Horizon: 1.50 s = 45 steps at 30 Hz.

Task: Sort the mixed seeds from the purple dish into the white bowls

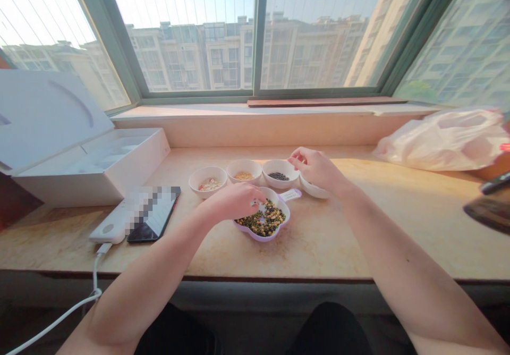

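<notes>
Here, the purple dish [262,237] sits toward the front edge of the surface [330,254], presumably for reach; our left hand [241,200] curls over it, our right hand [319,168] beside the black-bean bowl [281,185]; we cannot tell whether either grip is closed.

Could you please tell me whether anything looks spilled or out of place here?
Nothing stands out: no spill shows around the purple dish or the white bowls, though the right hand partly hides the rightmost bowl.
</notes>
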### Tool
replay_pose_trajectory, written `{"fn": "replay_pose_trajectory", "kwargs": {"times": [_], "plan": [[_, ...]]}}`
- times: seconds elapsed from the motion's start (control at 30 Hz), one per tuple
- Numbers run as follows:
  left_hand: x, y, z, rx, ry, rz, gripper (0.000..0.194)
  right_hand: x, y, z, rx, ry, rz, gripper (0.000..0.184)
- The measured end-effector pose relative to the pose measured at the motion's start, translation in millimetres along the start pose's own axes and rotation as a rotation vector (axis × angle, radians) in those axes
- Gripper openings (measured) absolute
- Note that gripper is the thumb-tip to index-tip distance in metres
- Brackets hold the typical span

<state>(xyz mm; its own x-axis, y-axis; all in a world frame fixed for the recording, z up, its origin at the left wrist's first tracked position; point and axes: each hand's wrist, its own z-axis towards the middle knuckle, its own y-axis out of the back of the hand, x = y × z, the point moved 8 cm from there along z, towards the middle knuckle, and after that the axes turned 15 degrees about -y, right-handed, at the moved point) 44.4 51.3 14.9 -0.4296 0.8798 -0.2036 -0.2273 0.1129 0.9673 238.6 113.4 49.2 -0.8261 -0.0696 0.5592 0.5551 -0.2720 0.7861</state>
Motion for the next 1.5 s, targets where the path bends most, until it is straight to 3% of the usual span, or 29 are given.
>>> {"fn": "replay_pose_trajectory", "kwargs": {"times": [0.1, 0.2, 0.4, 0.53, 0.93, 1.1, 1.27, 1.4, 1.5], "plan": [[-9, -4.7, -1, 0.082, -0.074, 0.003, 0.032, -23, 12, 12, -0.055, -0.121, -0.179, 0.023], [-16, -4.9, 0, 0.078, -0.105, -0.023, 0.024, -44, 20, 18, -0.04, -0.227, -0.311, 0.021], [-24, -15.3, 5, 0.199, -0.127, 0.052, 0.016, -76, 23, 22, 0.115, -0.403, -0.461, 0.023], [-24, -21.7, 9, 0.266, -0.098, 0.109, 0.021, -85, 18, 25, 0.226, -0.432, -0.506, 0.023], [-20, -23.4, 11, 0.136, -0.14, 0.154, 0.028, -90, 13, 26, 0.276, -0.434, -0.487, 0.015], [-13, -18.2, 9, 0.123, -0.113, 0.117, 0.032, -91, 14, 26, 0.222, -0.437, -0.509, 0.03], [-17, -14.2, 10, 0.059, -0.188, 0.097, 0.032, -88, 17, 25, 0.136, -0.417, -0.486, 0.037], [-19, -7.9, 11, -0.032, -0.225, 0.076, 0.029, -70, 20, 23, 0.079, -0.352, -0.391, 0.031], [-16, 6.4, 10, -0.192, -0.197, 0.082, 0.027, -41, 15, 16, 0.078, -0.2, -0.217, 0.03]]}}
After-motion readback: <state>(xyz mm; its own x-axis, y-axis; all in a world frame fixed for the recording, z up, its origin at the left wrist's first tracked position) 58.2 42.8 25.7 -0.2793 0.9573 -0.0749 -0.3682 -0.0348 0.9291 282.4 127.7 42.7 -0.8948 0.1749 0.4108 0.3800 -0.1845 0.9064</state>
